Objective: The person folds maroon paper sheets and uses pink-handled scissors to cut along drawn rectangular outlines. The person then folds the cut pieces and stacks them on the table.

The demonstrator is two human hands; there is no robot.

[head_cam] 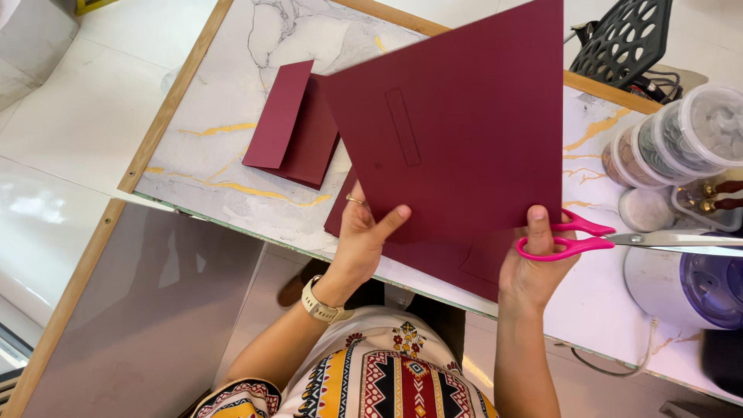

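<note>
The left hand (364, 236) rises from the forearm toward twelve o'clock, thumb angled to two o'clock and fingers curled in a pinch. The right hand (534, 263) stands at three o'clock from it, thumb upright, fingers closed in a grip.

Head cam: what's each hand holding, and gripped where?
Both hands hold the large maroon card sheet by its lower edge: left hand near the lower-left corner, right hand near the lower-right. The right hand also holds pink-handled scissors by their handles.
</note>
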